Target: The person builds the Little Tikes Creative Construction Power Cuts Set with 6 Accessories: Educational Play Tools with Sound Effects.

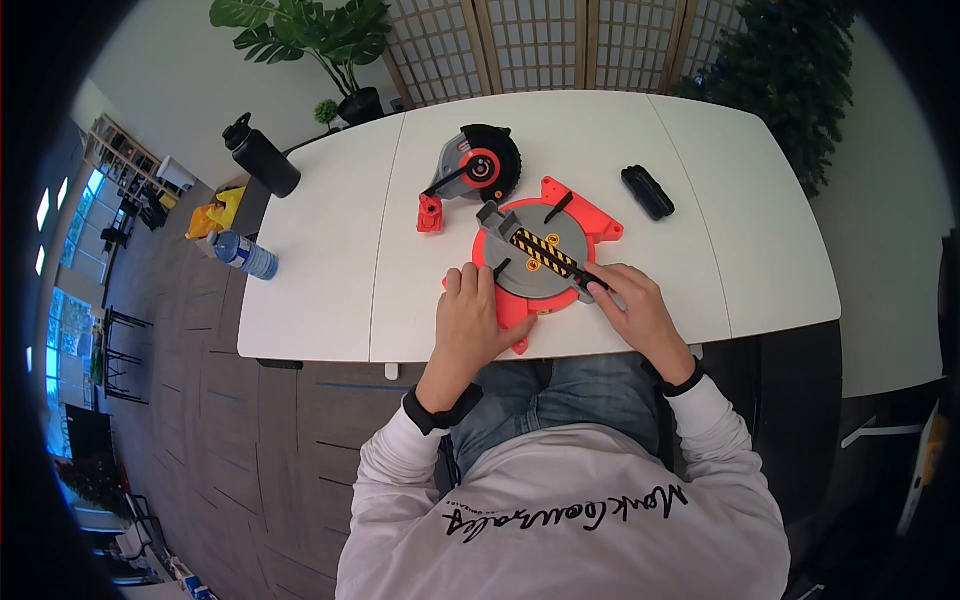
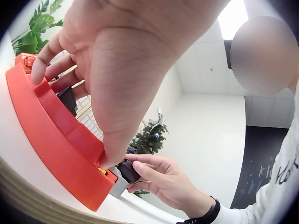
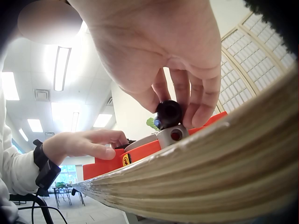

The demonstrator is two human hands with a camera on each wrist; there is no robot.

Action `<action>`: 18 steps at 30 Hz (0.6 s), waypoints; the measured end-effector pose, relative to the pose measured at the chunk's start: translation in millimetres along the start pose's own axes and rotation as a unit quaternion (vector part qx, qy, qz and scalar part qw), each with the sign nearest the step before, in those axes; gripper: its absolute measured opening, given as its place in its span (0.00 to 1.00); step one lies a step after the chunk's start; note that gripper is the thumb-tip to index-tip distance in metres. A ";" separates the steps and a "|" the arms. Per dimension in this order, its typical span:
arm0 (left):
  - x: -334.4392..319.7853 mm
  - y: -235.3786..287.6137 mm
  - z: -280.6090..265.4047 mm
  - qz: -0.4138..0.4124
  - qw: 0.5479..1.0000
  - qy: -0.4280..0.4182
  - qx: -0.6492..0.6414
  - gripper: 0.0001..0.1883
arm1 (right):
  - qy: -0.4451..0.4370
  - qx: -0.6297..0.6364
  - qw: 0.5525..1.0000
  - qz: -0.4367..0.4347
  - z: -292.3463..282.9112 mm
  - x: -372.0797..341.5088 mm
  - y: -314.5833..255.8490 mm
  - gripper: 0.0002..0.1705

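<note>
A toy miter saw base lies near the table's front edge, with an orange-red body and a grey turntable bearing a yellow-and-black striped strip. My left hand holds the base's near left side, thumb on the front part and fingers bent over the rim. At the turntable's front end, my right hand pinches a round-ended black handle between thumb and fingers. The handle sits right at a grey holed lug. Behind the base lies the toy saw head, with a black guard and red hub.
A black case lies on the right of the white table. At the table's left edge are a clear water bottle and a black flask. A potted plant and a folding screen stand behind.
</note>
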State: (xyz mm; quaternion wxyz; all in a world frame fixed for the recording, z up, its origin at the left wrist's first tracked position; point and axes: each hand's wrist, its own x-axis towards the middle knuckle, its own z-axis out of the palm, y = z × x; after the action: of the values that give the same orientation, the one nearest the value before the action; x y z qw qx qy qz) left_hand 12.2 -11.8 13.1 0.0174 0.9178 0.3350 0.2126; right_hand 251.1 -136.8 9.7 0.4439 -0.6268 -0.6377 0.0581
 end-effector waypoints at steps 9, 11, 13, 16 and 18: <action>0.2 0.2 -0.2 0.006 1.000 0.007 0.004 0.40 | -0.002 -0.004 1.000 0.002 -0.6 0.1 -0.7 0.17; 0.3 0.0 0.2 0.007 1.000 0.008 0.004 0.39 | -0.002 -0.003 1.000 0.000 -0.9 0.4 -1.0 0.17; 0.4 0.2 -0.1 0.006 1.000 0.007 0.004 0.39 | 0.000 -0.005 1.000 -0.007 -0.7 0.6 0.1 0.17; 0.5 0.8 -0.8 0.004 1.000 0.004 0.002 0.39 | 0.001 0.000 1.000 -0.005 -0.1 0.4 0.2 0.16; 0.7 1.0 -0.4 0.002 1.000 0.003 0.001 0.39 | 0.002 -0.003 1.000 -0.008 0.2 0.4 0.9 0.17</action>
State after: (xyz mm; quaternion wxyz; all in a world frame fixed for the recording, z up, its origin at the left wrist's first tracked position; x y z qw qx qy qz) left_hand 13.1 -12.2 13.9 0.0152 0.9177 0.3338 0.2147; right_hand 251.7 -136.2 9.3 0.4438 -0.6232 -0.6419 0.0514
